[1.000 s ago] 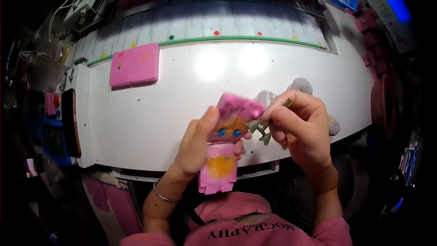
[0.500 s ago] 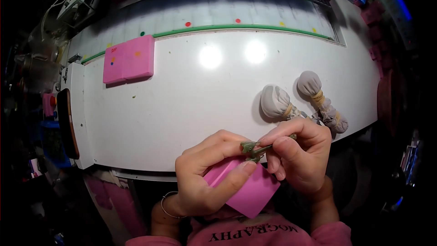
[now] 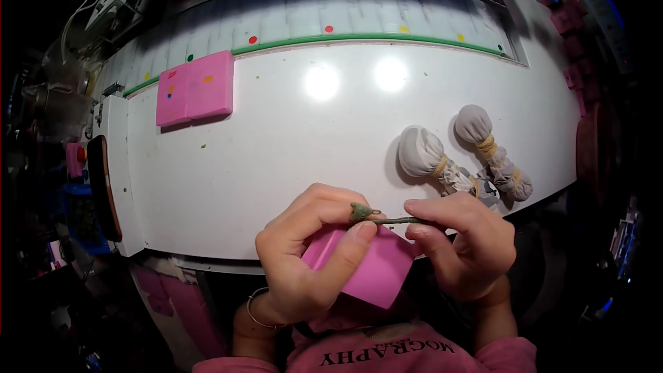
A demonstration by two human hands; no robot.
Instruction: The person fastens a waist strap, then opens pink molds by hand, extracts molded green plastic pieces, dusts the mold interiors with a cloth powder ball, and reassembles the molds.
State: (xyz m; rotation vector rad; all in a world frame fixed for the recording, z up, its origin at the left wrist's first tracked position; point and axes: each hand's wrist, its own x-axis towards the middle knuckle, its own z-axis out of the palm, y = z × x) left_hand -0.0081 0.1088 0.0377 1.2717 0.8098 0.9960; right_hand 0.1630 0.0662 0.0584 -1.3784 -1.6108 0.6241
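Note:
My left hand point(image 3: 314, 242) is closed around a pink rubber-like block point(image 3: 376, 269), whose corner points down towards my body. Its thumb and index finger also pinch the head of a small dark green wax-like piece point(image 3: 360, 211). A thin stem point(image 3: 395, 220) runs from that head to the right, above the block. Between its thumb and fingertips, my right hand point(image 3: 466, 238) grips the far end of the stem. Just beyond my right hand lie two grey cloth pouches point(image 3: 420, 150) point(image 3: 474, 124), tied with tan bands.
Two pink blocks point(image 3: 195, 88) sit side by side at the back left of the white table point(image 3: 276, 159). Behind a green strip point(image 3: 311, 42) is a pale slatted surface with coloured dots. A dark, brown-edged object point(image 3: 103, 186) stands at the left edge.
The green piece has turned so its stem lies nearly level and shows more. My right hand has shifted right and opened its distance from the left. The dots behind the green strip have slid left.

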